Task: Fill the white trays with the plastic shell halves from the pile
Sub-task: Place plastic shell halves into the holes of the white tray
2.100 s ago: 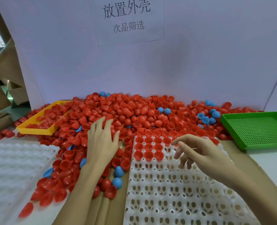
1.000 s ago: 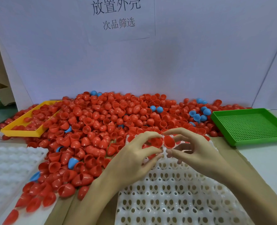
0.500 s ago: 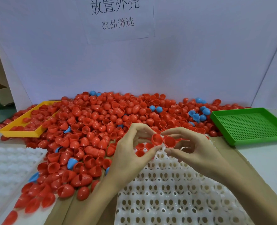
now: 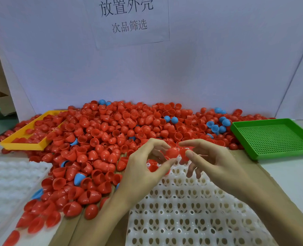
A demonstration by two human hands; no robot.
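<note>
Since half a second ago both hands have stayed raised over the far end of the tray and drawn the two red shells closer together; the left one now shows its dome.

Pile [image 4: 122, 132] of red and a few blue shell halves sits behind and to the left, within reach for feeding. White tray [image 4: 188, 206] lies straight in front, only its far rows filled, most sockets bare, so the task is early. A second white tray [image 4: 10, 181] waits at left.

Left hand [image 4: 143, 173] pinches a red shell half [image 4: 172, 152] between thumb and forefinger. Right hand [image 4: 216, 164] pinches another red shell [image 4: 183, 154] just beside it, probably orienting both before seating them.
</note>
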